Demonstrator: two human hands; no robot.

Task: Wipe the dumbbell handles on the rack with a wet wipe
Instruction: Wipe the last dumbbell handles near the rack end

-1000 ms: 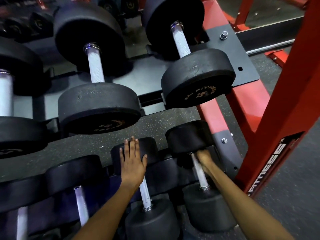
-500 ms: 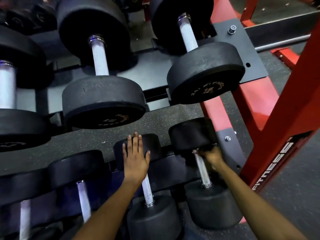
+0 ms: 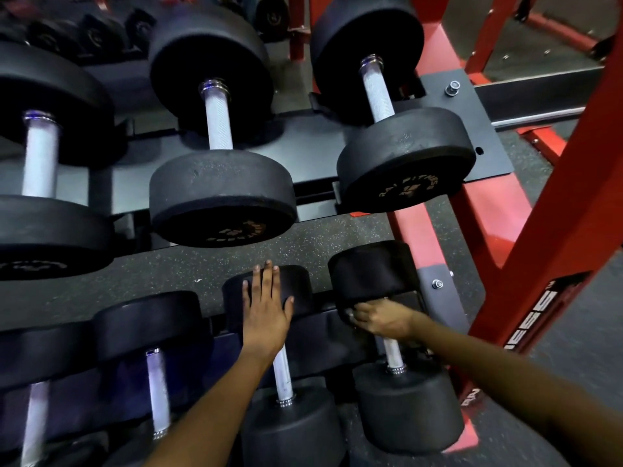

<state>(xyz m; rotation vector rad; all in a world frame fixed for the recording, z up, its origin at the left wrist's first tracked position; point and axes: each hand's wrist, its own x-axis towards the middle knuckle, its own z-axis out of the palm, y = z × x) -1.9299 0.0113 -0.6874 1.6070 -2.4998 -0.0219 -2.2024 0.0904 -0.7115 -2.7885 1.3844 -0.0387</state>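
Note:
On the lower tier of the rack, my right hand [image 3: 381, 320] curls round the top of the rightmost dumbbell's steel handle [image 3: 392, 353], just under its far black head [image 3: 367, 267]. A small pale bit shows at my fingertips; I cannot tell whether it is the wet wipe. My left hand [image 3: 266, 308] lies flat with straight fingers on the far head [image 3: 298, 288] of the neighbouring dumbbell, whose handle [image 3: 281, 375] runs out below my wrist.
Three larger dumbbells sit on the upper shelf [image 3: 313, 150], with handles at the left [image 3: 40, 163], middle [image 3: 219, 119] and right [image 3: 376, 92]. More small dumbbells [image 3: 158, 385] line the lower tier to the left. A red frame post [image 3: 556, 214] rises close on the right.
My right hand has slid up the handle from its middle to just under the far head. My left hand has stayed on its dumbbell head.

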